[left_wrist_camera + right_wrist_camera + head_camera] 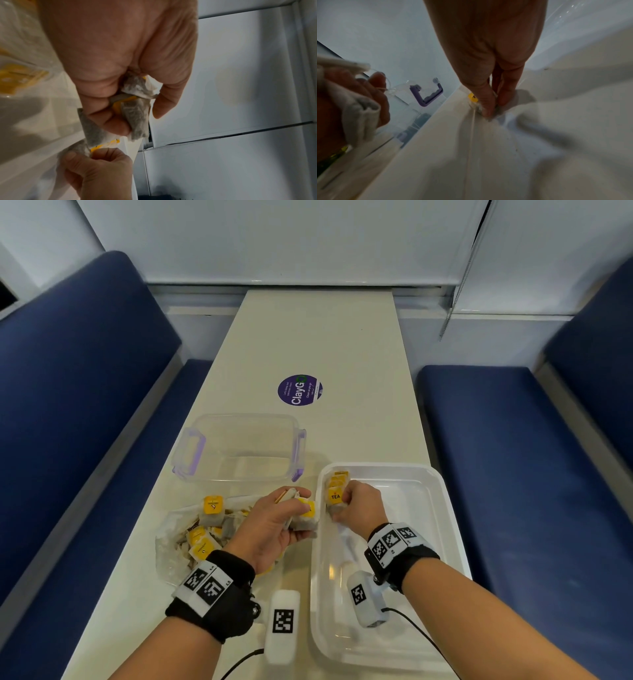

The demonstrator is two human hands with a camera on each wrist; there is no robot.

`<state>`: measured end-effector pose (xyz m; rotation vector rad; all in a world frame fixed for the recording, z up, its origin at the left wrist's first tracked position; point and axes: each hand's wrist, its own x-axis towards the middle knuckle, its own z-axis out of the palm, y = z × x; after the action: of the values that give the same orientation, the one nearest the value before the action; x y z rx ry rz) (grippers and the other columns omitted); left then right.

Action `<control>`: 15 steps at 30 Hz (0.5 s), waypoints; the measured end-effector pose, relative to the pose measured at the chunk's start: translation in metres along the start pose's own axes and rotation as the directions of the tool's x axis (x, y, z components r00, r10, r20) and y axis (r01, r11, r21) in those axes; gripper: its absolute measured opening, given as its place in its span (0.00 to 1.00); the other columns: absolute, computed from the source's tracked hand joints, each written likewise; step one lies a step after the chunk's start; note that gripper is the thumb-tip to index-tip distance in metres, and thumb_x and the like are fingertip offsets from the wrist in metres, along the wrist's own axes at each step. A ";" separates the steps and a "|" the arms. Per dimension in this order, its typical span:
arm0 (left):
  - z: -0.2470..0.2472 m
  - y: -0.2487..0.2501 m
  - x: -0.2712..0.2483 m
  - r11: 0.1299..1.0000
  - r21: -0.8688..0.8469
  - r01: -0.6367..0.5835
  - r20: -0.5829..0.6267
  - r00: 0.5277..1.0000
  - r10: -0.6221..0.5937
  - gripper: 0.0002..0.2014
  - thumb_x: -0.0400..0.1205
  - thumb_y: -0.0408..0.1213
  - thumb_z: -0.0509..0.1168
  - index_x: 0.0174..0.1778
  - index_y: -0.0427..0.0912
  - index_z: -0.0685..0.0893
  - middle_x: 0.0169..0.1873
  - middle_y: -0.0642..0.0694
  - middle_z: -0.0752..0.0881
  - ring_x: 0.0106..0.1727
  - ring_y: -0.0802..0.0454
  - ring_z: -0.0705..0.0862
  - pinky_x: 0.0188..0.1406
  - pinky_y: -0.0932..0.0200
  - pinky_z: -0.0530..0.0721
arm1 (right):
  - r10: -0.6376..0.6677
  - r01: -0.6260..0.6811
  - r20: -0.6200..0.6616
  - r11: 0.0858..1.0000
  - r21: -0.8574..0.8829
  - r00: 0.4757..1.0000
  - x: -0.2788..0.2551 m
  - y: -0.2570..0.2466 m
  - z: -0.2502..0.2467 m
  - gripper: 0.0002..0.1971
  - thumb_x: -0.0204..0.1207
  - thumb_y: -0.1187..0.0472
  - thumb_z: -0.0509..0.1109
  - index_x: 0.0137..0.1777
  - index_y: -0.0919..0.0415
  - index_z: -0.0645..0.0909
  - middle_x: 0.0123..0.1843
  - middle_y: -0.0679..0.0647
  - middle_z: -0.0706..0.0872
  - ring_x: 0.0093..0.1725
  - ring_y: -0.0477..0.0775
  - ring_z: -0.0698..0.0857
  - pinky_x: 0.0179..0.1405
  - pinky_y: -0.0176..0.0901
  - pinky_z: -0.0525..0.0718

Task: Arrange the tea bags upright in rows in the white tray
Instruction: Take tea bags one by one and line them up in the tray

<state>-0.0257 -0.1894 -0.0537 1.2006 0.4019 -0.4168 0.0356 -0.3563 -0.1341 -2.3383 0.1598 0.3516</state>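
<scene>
The white tray lies at the right front of the table. A short row of tea bags with yellow tags stands upright along its far left wall. My right hand pinches the nearest tea bag of that row, marked TEA, down in the tray; the right wrist view shows its fingers closed on that bag. My left hand hovers just left of the tray rim, gripping a bunch of tea bags, also gripped in the left wrist view.
A clear plastic bag with several loose tea bags lies left of my left hand. An empty clear container with purple clips stands behind it. A purple round sticker marks the table middle. Blue benches flank the table.
</scene>
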 end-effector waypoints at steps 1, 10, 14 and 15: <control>0.000 0.000 0.000 1.000 -0.001 0.002 -0.001 1.000 -0.002 0.09 0.80 0.22 0.63 0.53 0.36 0.83 0.36 0.38 0.83 0.37 0.41 0.86 0.45 0.46 0.88 | 0.001 -0.001 -0.006 1.000 0.010 1.000 0.000 -0.001 0.000 0.19 0.59 0.64 0.80 0.30 0.54 0.68 0.38 0.53 0.79 0.37 0.54 0.76 0.34 0.40 0.75; -0.001 -0.002 0.000 1.000 -0.009 0.012 -0.010 1.000 -0.013 0.10 0.81 0.21 0.62 0.54 0.35 0.82 0.38 0.38 0.83 0.37 0.42 0.87 0.48 0.43 0.88 | -0.017 0.016 -0.008 0.998 -0.064 1.000 0.002 0.003 -0.004 0.23 0.55 0.57 0.85 0.29 0.52 0.68 0.41 0.52 0.77 0.37 0.51 0.75 0.27 0.34 0.64; 0.002 -0.001 0.002 0.999 -0.053 -0.007 -0.043 0.999 0.005 0.09 0.81 0.21 0.62 0.52 0.35 0.83 0.44 0.36 0.82 0.44 0.38 0.87 0.54 0.39 0.86 | -0.083 0.080 0.001 0.964 0.252 0.997 -0.006 -0.006 -0.021 0.16 0.68 0.56 0.80 0.30 0.56 0.74 0.31 0.49 0.77 0.31 0.48 0.75 0.31 0.36 0.71; 0.002 -0.002 0.002 0.997 -0.074 -0.012 -0.050 0.999 0.009 0.09 0.81 0.21 0.63 0.52 0.36 0.83 0.45 0.35 0.83 0.48 0.37 0.86 0.53 0.40 0.86 | -0.130 0.087 0.076 0.905 0.416 0.989 -0.012 -0.012 -0.028 0.14 0.73 0.56 0.77 0.31 0.58 0.77 0.30 0.50 0.78 0.30 0.48 0.75 0.33 0.37 0.74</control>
<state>-0.0244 -0.1924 -0.0554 1.1416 0.4499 -0.3605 0.0323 -0.3675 -0.1040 -1.8973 0.0457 0.3440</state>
